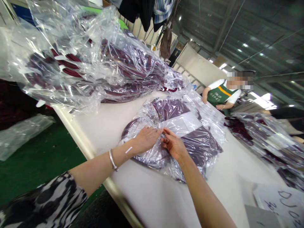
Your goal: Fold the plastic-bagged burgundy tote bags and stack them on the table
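Observation:
A clear plastic bag [204, 148] with a folded dark maroon garment [199, 142] inside lies on the white table in front of me. A white strip [181, 123] shows across the garment. My left hand [148, 139] is over the near part of the bag, its fingers closed on the plastic. Fingertip to fingertip with it, my right hand [174, 145] has its fingers curled at the same spot, pinching the film. The exact bit of plastic between the fingers is partly hidden.
Bagged maroon garments [133, 66] are heaped at the left of the table [87, 126]. Another bagged pile [268, 139] lies at the right, near handwritten paper [280, 199]. A person in a green apron [218, 95] stands across the table. Loose plastic [23, 133] lies beside it.

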A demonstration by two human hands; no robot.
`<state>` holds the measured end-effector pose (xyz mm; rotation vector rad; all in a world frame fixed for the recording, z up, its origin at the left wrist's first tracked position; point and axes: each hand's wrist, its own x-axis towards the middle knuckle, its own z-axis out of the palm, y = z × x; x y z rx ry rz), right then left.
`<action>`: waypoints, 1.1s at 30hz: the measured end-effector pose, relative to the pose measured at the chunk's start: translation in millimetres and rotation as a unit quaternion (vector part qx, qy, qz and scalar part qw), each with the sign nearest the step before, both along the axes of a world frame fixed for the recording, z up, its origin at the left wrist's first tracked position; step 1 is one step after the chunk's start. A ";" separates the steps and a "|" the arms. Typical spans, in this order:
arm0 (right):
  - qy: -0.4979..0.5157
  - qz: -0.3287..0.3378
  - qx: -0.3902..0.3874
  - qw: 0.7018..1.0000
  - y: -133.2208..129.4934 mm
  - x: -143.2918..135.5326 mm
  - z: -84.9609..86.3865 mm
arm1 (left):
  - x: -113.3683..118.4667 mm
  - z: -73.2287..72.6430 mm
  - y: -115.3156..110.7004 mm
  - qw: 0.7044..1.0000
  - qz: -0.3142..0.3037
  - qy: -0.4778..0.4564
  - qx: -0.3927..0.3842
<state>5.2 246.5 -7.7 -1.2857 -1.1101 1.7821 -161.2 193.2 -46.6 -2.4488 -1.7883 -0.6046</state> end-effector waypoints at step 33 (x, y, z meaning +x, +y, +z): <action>-0.692 0.098 0.593 0.399 96.1 113.8 66.7 | 3.9 3.9 1.4 0.999 -0.009 0.031 -0.014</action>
